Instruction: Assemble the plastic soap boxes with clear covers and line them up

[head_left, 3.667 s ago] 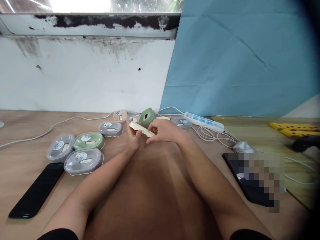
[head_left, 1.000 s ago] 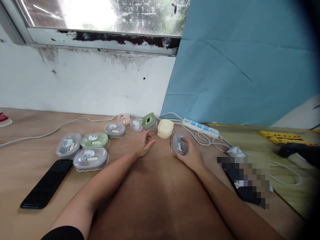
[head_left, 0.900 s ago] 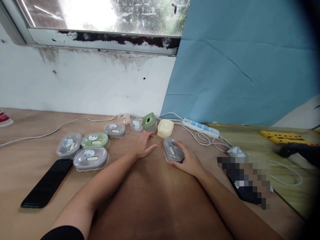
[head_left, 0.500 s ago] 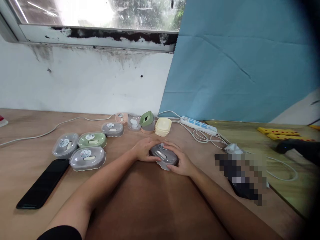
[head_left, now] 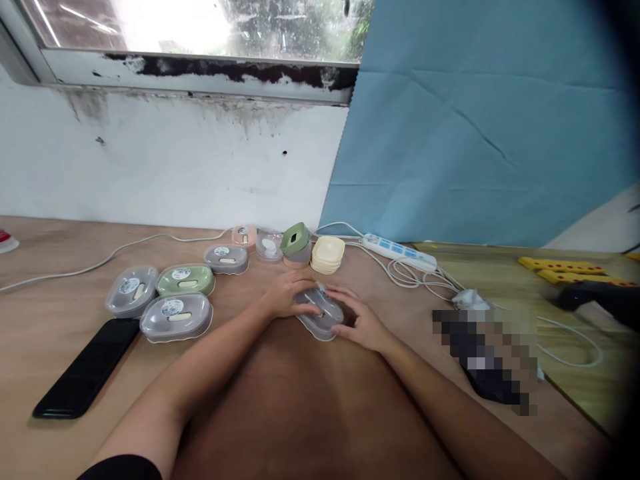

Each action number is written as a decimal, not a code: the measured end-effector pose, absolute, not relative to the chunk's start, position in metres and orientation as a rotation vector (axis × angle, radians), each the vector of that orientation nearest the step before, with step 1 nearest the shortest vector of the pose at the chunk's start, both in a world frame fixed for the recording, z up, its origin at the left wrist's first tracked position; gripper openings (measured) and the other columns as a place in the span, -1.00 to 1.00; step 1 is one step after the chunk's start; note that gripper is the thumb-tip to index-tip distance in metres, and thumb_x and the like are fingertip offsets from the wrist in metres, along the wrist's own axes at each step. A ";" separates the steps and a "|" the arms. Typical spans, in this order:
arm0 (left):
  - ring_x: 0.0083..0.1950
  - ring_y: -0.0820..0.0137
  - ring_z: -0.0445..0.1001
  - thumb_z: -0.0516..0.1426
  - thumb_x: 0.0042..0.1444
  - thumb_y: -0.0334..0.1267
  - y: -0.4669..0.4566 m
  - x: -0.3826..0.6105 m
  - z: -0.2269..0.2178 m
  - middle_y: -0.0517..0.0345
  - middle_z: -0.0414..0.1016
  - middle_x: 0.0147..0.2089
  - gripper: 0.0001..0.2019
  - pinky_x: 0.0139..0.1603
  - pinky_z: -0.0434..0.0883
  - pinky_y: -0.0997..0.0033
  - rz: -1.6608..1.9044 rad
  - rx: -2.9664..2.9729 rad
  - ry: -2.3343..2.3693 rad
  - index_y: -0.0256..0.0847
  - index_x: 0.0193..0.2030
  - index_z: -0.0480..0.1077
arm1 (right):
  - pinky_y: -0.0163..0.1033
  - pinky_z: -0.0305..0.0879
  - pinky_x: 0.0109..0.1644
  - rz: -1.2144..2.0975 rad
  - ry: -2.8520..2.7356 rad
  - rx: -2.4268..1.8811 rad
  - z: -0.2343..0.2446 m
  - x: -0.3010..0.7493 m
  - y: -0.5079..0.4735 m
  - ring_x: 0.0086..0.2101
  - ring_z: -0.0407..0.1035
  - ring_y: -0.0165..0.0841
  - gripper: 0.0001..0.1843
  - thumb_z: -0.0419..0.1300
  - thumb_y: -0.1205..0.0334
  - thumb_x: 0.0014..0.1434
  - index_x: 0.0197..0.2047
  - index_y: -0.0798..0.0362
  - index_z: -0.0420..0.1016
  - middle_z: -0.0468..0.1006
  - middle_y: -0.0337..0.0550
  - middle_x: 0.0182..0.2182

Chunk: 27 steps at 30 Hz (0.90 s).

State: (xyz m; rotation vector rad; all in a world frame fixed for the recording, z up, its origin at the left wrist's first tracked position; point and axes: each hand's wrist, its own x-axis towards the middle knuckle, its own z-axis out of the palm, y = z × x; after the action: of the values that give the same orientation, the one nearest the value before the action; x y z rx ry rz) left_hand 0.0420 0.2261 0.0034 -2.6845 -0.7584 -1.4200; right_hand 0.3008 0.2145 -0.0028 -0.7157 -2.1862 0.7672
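A grey oval box with a clear lid (head_left: 321, 317) lies on the wooden table (head_left: 300, 400) in front of me. My left hand (head_left: 285, 295) grips its left end, fingers curled over the lid. My right hand (head_left: 357, 320) holds its right side, fingers bent around the edge. Behind the hands stand a stack of cream trays (head_left: 328, 254) and a green part (head_left: 294, 238) on a short stack.
Several lidded oval boxes, grey (head_left: 175, 317) and green (head_left: 185, 280), lie at the left beside a black phone (head_left: 80, 377). A white power strip (head_left: 400, 249) with cables lies at the back right. Yellow pieces (head_left: 565, 269) rest on the far right.
My right hand pulled the grey box from near the power strip toward the middle. My left hand came over and took its left end. The cream tray held earlier now lies on the stack.
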 end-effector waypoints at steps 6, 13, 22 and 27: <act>0.10 0.18 0.58 0.10 0.31 0.09 0.229 0.036 0.004 -0.19 0.58 0.10 -0.52 0.08 0.54 0.18 -1.311 -2.538 -0.785 -0.24 0.17 0.41 | 0.21 0.22 0.33 0.628 -1.893 -0.680 -0.007 0.299 0.218 0.27 0.26 -0.01 -0.39 0.33 -0.12 0.17 0.24 -0.12 0.43 0.37 0.06 0.27; -0.09 0.30 0.60 0.08 0.36 -0.23 0.234 0.029 0.006 -0.07 0.60 -0.02 -0.71 -0.08 0.54 0.32 -1.214 -2.393 -0.692 -0.22 0.16 0.43 | 0.20 0.26 0.31 0.644 -1.677 -0.661 -0.010 0.286 0.212 0.26 0.29 -0.01 -0.36 0.13 -0.30 0.25 0.26 -0.12 0.37 0.43 0.06 0.25; -0.45 0.55 0.39 0.08 0.31 -0.24 0.269 -0.005 0.011 -0.06 0.41 0.02 -0.65 -0.36 0.55 0.41 -2.144 -1.735 -1.817 -0.23 0.19 0.45 | 0.27 -0.05 0.45 0.631 -2.139 -0.681 -0.015 0.296 0.217 0.43 -0.09 -0.01 0.04 0.16 -0.29 0.24 0.54 -0.11 -0.30 -0.06 0.05 0.49; -0.47 0.54 0.48 0.16 0.26 -0.16 0.290 -0.023 -0.005 -0.21 0.28 0.31 -0.37 -0.52 0.51 0.44 -2.311 -1.602 -2.089 -0.13 0.45 0.15 | 0.25 0.01 0.44 0.566 -2.317 -0.748 -0.011 0.297 0.218 0.42 -0.04 0.02 0.02 0.22 -0.21 0.23 0.54 -0.07 -0.20 0.00 0.10 0.48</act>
State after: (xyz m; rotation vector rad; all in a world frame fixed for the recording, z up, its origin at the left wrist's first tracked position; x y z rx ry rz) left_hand -0.0234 0.2900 -0.0046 -1.6024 -2.0889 -2.3107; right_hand 0.2966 0.2179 -0.0112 -0.7477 -2.3169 0.5663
